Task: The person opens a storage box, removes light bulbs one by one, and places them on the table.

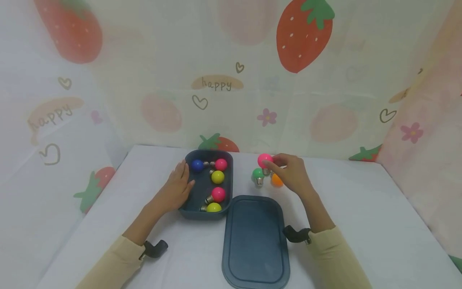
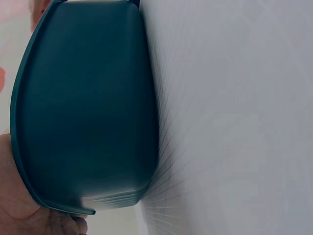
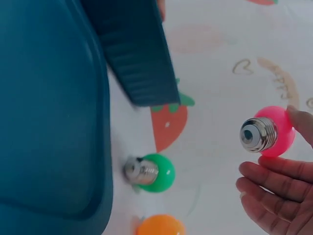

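Between thumb and forefinger, my right hand (image 1: 291, 173) pinches a pink light bulb (image 1: 265, 161), held above the table; its metal screw base shows in the right wrist view, with the other fingers spread below. Under it on the table lie a green bulb (image 1: 258, 174) and an orange bulb (image 1: 277, 180). My left hand (image 1: 176, 188) rests with extended fingers along the left rim of a dark blue box (image 1: 197, 185). Inside the box are several bulbs: a blue one (image 1: 197, 165), two pink ones (image 1: 218, 194) and two yellow ones (image 1: 217, 177).
A dark blue lid (image 1: 256, 243) lies flat on the white table (image 1: 346, 224), close to the box's near right corner. Behind the table hangs a pale cloth (image 1: 166, 52) printed with strawberries; similar cloth stands at both sides.
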Tool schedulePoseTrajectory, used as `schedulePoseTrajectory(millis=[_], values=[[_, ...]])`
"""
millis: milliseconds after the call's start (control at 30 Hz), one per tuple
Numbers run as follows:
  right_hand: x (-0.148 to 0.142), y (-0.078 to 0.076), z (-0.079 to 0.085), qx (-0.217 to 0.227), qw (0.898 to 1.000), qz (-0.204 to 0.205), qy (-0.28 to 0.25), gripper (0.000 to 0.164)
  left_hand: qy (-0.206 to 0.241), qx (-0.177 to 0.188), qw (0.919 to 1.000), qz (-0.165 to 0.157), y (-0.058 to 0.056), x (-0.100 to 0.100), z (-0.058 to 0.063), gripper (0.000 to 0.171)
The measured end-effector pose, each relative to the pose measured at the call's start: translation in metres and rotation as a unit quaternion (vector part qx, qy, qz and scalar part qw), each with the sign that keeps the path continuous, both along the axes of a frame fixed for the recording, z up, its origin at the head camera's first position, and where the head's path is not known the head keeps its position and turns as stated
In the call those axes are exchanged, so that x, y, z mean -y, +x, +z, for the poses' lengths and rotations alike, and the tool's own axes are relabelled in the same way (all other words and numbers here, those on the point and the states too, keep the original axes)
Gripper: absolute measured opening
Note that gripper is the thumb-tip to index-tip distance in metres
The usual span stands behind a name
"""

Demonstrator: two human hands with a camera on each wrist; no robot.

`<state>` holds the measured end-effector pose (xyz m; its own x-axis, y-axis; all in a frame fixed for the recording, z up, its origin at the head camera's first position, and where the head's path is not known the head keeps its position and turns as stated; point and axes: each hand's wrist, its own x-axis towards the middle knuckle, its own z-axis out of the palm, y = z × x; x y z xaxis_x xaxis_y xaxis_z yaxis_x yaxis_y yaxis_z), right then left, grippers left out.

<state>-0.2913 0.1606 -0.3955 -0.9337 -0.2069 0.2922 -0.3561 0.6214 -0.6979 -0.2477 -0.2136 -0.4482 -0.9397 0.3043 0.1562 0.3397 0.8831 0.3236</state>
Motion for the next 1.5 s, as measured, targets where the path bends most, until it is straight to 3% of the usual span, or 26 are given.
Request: schedulePoseTrajectory(millis=[433, 733, 1000, 1367, 1500], values=[[-0.030, -0.015, -0.006, 0.021, 0.999, -0.044, -0.009, 0.048, -0.003, -0.010, 0.9999, 0.000, 0.002, 0.000, 0.003, 0.065], [-0.045, -0.024, -0.018, 0.053, 0.996, -0.067, -0.005, 0.055, -0.006, 0.003, 1.0000, 0.003, 0.002, 0.003, 0.001, 0.067], [-0.061, -0.028, -0.030, 0.088, 0.991, -0.097, 0.020, 0.060, -0.006, -0.002, 1.0000, -0.002, 0.000, 0.002, -0.003, 0.066], [-0.066, -0.030, -0.043, 0.152, 0.979, -0.135, 0.011, 0.065, -0.007, 0.004, 1.0000, 0.003, 0.000, -0.001, 0.000, 0.067], [-0.066, -0.029, -0.045, 0.155, 0.978, -0.137, 0.012, 0.064, -0.007, 0.004, 1.0000, 0.003, 0.000, 0.000, -0.002, 0.067]])
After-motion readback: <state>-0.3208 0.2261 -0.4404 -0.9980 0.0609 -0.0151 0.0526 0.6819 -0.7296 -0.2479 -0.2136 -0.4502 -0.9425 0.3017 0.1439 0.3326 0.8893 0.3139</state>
